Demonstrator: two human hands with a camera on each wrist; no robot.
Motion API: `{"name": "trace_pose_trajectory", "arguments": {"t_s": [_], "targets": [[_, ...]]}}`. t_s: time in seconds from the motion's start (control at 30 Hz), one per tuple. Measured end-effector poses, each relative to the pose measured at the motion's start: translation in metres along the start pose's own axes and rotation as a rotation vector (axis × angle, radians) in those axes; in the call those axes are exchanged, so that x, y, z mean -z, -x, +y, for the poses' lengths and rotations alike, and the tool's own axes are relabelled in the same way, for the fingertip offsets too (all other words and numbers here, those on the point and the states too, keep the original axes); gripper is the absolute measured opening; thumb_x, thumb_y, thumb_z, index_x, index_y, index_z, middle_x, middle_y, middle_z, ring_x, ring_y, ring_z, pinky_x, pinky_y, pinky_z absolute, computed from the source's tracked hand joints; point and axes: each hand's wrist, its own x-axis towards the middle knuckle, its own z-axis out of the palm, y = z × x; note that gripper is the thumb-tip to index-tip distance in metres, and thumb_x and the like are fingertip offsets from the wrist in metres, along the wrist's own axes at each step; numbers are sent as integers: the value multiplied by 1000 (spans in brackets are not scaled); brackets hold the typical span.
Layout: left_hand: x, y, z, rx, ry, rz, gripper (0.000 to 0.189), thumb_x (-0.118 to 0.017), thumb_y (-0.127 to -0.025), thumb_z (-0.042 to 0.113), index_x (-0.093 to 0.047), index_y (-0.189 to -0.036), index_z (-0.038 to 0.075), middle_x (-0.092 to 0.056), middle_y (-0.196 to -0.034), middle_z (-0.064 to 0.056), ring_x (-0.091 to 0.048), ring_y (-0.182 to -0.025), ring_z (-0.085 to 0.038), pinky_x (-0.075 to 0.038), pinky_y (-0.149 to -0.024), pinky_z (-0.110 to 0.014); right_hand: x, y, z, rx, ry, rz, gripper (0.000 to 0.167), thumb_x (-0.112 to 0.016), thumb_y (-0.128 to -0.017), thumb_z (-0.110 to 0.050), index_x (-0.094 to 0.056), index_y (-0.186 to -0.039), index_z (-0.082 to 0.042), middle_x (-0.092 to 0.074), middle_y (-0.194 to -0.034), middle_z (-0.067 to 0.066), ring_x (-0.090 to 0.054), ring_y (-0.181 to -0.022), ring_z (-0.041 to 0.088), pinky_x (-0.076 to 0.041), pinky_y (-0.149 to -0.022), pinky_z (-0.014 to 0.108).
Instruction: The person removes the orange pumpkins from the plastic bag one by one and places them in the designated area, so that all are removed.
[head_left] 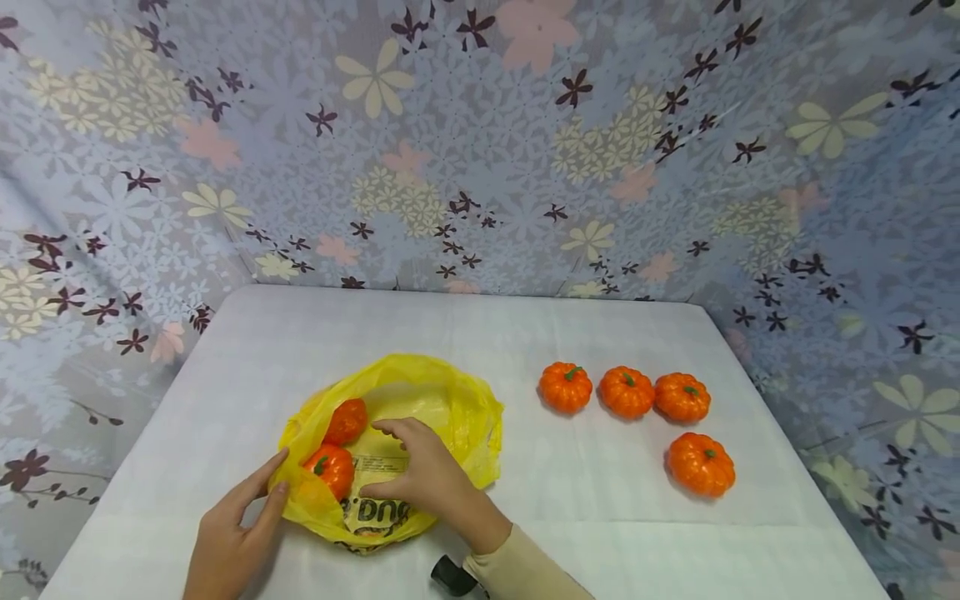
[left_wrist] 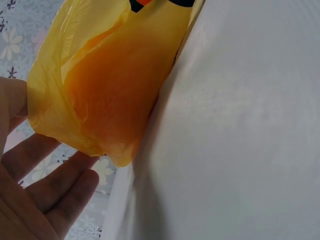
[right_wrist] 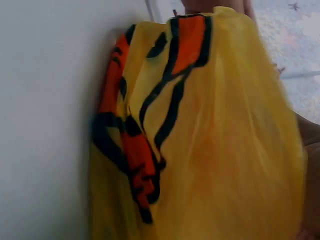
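A yellow plastic bag [head_left: 450,392] lies on the table with its mouth spread wide. Inside it, on the left, are two small orange toy pumpkins, an upper pumpkin [head_left: 347,421] and a lower pumpkin [head_left: 334,471] with a green stem. My left hand [head_left: 236,529] holds the bag's left edge between thumb and fingers; the left wrist view shows the fingers [left_wrist: 65,185] against the plastic. Above the bag's mouth, my right hand [head_left: 423,471] has thumb and fingers spread apart, with nothing between them. In the right wrist view the bag's printed side [right_wrist: 210,140] hides most of this hand.
Several more orange toy pumpkins stand on the right of the table: a left one [head_left: 566,387], a middle one [head_left: 627,392], one beside it [head_left: 682,397] and a nearer one [head_left: 701,465]. White cloth [head_left: 600,550] covers the table. Flowered fabric [head_left: 480,167] hangs behind it.
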Motion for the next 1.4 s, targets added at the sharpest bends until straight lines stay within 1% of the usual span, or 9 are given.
{"name": "trace_pose_trajectory", "arguments": {"t_s": [0.13,0.23,0.33,0.5,0.6,0.8,0.93,1.2,1.4], "targets": [[0,-1,-1,12,8,-9,42,-70,-96,15,-65,-137,22,-72,-117,-7,-59,-95,5,-30,-91,0,-8,-5,-2,-2,15,-14,79,-90,-76,-41,-56,-143,-18,-54,-139,-7,-55,-120,18,-50,-96,34],[-2,1,-1,19,-9,-11,41,-71,-96,16,-66,-137,21,-72,-117,-5,-61,-93,2,-33,-89,0,-13,-4,-2,-9,12,-31,79,-91,-75,-40,-57,-142,-18,-55,-137,-8,-54,-121,15,-49,-98,33],[-3,2,-1,10,-18,2,42,-73,-94,12,-67,-135,19,-72,-116,-5,-63,-91,1,-34,-88,0,-21,-4,1,-17,15,-50,81,-91,-73,-42,-56,-142,-18,-56,-136,-7,-53,-122,13,-47,-100,32],[-3,2,0,5,-12,6,42,-73,-94,12,-67,-135,19,-72,-117,-5,-61,-92,3,-34,-88,0,-30,-8,4,-9,67,-44,83,-91,-72,-45,-56,-143,-17,-57,-136,-5,-52,-123,12,-46,-102,30],[-4,1,1,6,-10,3,42,-72,-95,13,-67,-136,19,-72,-117,-5,-62,-92,1,-34,-88,0,-33,-10,5,14,121,-34,83,-91,-72,-44,-56,-142,-15,-58,-135,-4,-53,-123,13,-47,-101,29],[-4,3,0,-3,-15,11,42,-73,-94,10,-67,-135,19,-71,-120,-2,-63,-92,0,-37,-87,-1,-39,-14,3,73,190,-36,80,-92,-73,-39,-57,-141,-14,-59,-133,-4,-54,-121,13,-45,-101,27],[-5,2,1,-6,-16,13,42,-72,-94,11,-67,-135,19,-71,-120,-1,-63,-92,0,-36,-88,0,-42,-16,0,104,237,-22,80,-92,-71,-40,-58,-139,-14,-60,-131,-5,-54,-119,12,-44,-101,24],[-5,1,1,9,-18,8,41,-73,-94,12,-68,-135,19,-71,-120,-3,-61,-93,1,-36,-87,0,-43,-17,-4,111,292,-44,80,-91,-72,-44,-59,-138,-13,-60,-131,-6,-55,-118,10,-44,-102,24],[-4,2,2,22,-45,-7,39,-71,-96,15,-67,-135,17,-71,-120,-5,-64,-92,-5,-37,-85,0,-45,-16,-4,110,281,-47,77,-91,-72,-43,-61,-135,-12,-61,-129,-7,-55,-118,9,-43,-102,23]]}}
